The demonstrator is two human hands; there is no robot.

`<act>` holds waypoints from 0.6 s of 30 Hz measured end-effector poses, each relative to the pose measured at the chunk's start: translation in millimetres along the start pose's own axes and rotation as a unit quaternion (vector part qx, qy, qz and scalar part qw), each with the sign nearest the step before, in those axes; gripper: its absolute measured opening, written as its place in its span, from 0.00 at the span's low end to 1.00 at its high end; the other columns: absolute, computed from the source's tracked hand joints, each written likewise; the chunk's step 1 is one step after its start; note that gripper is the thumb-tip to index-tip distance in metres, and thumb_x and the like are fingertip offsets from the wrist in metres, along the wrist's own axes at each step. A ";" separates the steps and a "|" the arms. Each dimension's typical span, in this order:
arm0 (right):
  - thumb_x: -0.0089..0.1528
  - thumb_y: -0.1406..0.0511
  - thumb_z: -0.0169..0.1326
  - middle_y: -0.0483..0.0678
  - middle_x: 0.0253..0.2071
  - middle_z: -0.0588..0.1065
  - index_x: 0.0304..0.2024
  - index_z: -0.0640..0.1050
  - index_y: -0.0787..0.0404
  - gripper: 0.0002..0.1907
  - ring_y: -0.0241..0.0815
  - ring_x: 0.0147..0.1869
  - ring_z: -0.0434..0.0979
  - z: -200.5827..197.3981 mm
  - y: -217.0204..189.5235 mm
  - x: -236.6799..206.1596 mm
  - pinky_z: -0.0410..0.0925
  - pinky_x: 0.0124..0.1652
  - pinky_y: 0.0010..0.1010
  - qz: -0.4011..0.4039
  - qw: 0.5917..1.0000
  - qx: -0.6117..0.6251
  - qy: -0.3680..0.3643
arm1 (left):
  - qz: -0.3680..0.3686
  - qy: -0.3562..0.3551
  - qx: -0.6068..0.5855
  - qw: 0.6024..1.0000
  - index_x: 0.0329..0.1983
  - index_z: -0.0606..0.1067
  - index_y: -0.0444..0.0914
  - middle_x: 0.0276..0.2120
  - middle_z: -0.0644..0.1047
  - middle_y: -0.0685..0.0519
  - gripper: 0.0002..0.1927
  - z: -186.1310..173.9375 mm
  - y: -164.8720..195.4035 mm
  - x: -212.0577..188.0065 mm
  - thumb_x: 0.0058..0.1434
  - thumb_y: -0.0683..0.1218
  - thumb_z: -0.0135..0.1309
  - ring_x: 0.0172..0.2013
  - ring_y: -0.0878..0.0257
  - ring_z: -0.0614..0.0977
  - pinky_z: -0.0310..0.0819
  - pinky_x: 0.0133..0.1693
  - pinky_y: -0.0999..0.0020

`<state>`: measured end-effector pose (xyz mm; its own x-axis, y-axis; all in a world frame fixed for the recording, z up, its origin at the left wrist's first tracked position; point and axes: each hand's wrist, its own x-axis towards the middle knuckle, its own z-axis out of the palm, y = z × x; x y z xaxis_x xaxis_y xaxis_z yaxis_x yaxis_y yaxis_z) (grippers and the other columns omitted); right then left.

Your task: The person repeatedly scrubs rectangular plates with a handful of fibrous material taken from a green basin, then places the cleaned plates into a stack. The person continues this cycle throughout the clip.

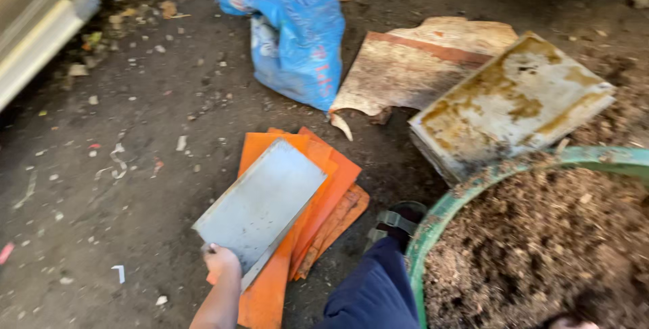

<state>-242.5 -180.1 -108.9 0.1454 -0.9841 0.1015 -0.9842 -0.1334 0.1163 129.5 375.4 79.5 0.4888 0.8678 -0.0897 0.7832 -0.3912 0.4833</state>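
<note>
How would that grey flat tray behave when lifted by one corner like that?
The grey tray probably stays stiff: it keeps straight edges while the left hand grips only its near corner. It looks like thin sheet metal, so likely fairly light. Its smooth face may slide easily over the orange sheets beneath.

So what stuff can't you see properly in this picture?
- Right hand: head view, only a sliver shows; the bottom edge cuts it off.
- Orange sheets: the grey metal tray held by the left hand hides their middle.
- Blue bag: contents hidden inside.
- Green tub: cut by the right edge.
</note>
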 end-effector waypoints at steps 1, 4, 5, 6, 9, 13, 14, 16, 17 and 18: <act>0.64 0.55 0.56 0.56 0.68 0.66 0.47 0.82 0.54 0.14 0.61 0.66 0.65 0.4 7.5 2.6 0.61 0.59 0.61 -0.007 1.000 0.008 0.010 | 0.024 0.000 0.007 1.000 0.67 0.65 0.28 0.56 0.76 0.30 0.37 9.9 6.0 -5.1 0.69 0.62 0.47 0.57 0.35 0.77 0.68 0.57 0.47; 0.65 0.56 0.56 0.57 0.67 0.66 0.47 0.81 0.55 0.14 0.61 0.66 0.65 0.6 28.1 3.6 0.61 0.59 0.60 -0.039 0.996 0.052 0.055 | 0.304 -0.012 0.213 0.929 0.62 0.71 0.30 0.62 0.72 0.36 0.34 75.0 50.0 -43.7 0.66 0.62 0.51 0.65 0.40 0.67 0.55 0.64 0.46; 0.65 0.56 0.55 0.57 0.66 0.66 0.47 0.81 0.55 0.14 0.61 0.65 0.65 0.9 31.6 3.5 0.61 0.60 0.60 -0.044 0.996 0.058 0.059 | 0.393 -0.012 0.277 0.877 0.60 0.73 0.30 0.64 0.70 0.37 0.33 90.8 65.3 -56.9 0.66 0.62 0.52 0.68 0.42 0.64 0.50 0.67 0.46; 0.65 0.56 0.55 0.57 0.66 0.66 0.47 0.81 0.55 0.14 0.61 0.65 0.65 0.0 35.6 0.1 0.61 0.60 0.60 -0.049 0.995 0.060 0.060 | 0.537 -0.006 0.137 0.832 0.60 0.74 0.34 0.61 0.72 0.38 0.32 118.8 80.8 -86.0 0.59 0.58 0.60 0.67 0.40 0.64 0.51 0.66 0.45; 0.65 0.53 0.57 0.55 0.69 0.64 0.41 0.83 0.55 0.15 0.59 0.66 0.63 -1.9 37.4 -3.6 0.61 0.58 0.62 -0.021 1.000 0.019 -0.010 | 0.648 -0.266 -0.090 0.708 0.60 0.74 0.37 0.58 0.75 0.41 0.27 190.4 138.1 -191.0 0.58 0.49 0.61 0.60 0.43 0.74 0.65 0.63 0.52; 0.63 0.51 0.56 0.52 0.71 0.63 0.40 0.84 0.55 0.16 0.58 0.66 0.62 -7.6 37.6 0.0 0.61 0.59 0.64 -0.003 0.999 0.007 -0.051 | 0.612 -0.354 -0.074 0.703 0.62 0.72 0.32 0.56 0.75 0.35 0.28 239.4 220.2 -319.1 0.64 0.53 0.58 0.57 0.41 0.75 0.69 0.56 0.52; 0.62 0.52 0.56 0.52 0.71 0.62 0.42 0.84 0.54 0.16 0.59 0.68 0.63 -8.9 37.9 2.7 0.61 0.58 0.64 0.002 0.998 0.015 -0.058 | 0.579 -0.364 -0.029 0.729 0.62 0.72 0.34 0.54 0.76 0.36 0.28 243.4 238.1 -339.6 0.65 0.54 0.57 0.55 0.42 0.77 0.71 0.55 0.52; 0.60 0.53 0.55 0.51 0.72 0.62 0.46 0.84 0.53 0.18 0.60 0.71 0.63 -11.0 38.8 7.7 0.61 0.57 0.64 0.014 0.997 0.033 -0.072 | 0.534 -0.378 0.076 0.753 0.56 0.77 0.40 0.50 0.80 0.41 0.23 243.9 253.3 -367.7 0.64 0.57 0.56 0.51 0.45 0.80 0.74 0.52 0.51; 0.60 0.53 0.55 0.51 0.73 0.62 0.47 0.83 0.52 0.18 0.60 0.71 0.63 -11.5 38.9 9.9 0.61 0.57 0.64 0.021 0.996 0.036 -0.076 | 0.523 -0.380 0.134 0.751 0.51 0.82 0.46 0.48 0.82 0.45 0.19 239.6 259.2 -374.2 0.63 0.58 0.56 0.49 0.47 0.82 0.75 0.50 0.50; 0.60 0.53 0.55 0.50 0.75 0.62 0.49 0.82 0.52 0.18 0.59 0.71 0.63 -11.9 39.4 11.6 0.60 0.57 0.64 0.029 0.996 0.039 -0.081 | 0.555 -0.356 0.153 0.736 0.50 0.81 0.45 0.47 0.82 0.45 0.18 234.7 259.6 -379.7 0.62 0.58 0.58 0.49 0.47 0.82 0.75 0.49 0.50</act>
<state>-278.4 -195.4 -91.4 0.0771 -0.9955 -0.0554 -0.9962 -0.0791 0.0364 237.5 -127.6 34.6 0.8846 -0.3770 -0.2745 -0.2542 -0.8833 0.3939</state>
